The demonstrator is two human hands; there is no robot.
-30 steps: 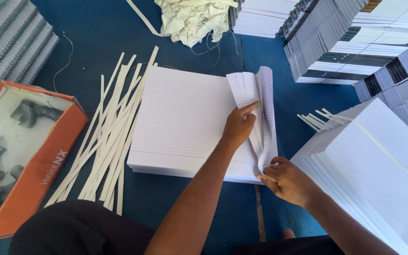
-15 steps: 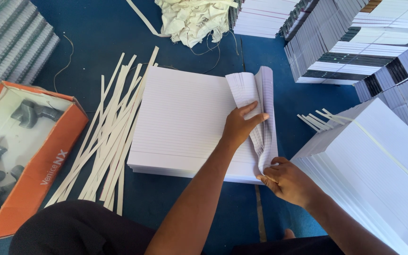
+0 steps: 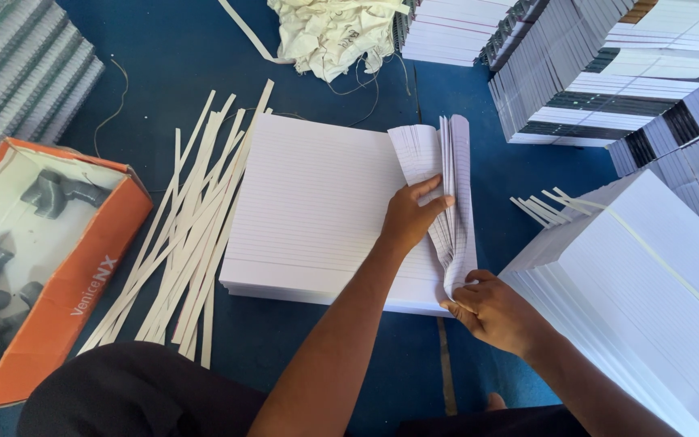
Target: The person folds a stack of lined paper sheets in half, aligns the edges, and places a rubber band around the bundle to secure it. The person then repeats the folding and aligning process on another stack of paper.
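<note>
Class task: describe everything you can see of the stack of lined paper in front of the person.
The stack of lined paper is white, faintly ruled, flat on the blue surface. Its right-hand sheets are lifted and fanned upright. The left hand presses among them; the right hand pinches their lower corner. Pale paper strips lie against its left edge.

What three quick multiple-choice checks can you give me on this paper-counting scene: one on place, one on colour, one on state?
1. Where do the loose paper strips lie?
A. Left of the lined paper stack
B. On top of it
C. Inside the box

2. What colour is the box at the left?
A. Green
B. Orange
C. Black

3. What is the state of the stack's right edge?
A. Flat and untouched
B. Bound with string
C. Sheets lifted and fanned

Answers: 1 A, the strips lie on the blue surface between box and stack. 2 B, its outer walls are orange. 3 C, the left hand presses on the stack while the right hand pinches the fanned sheets.
</note>
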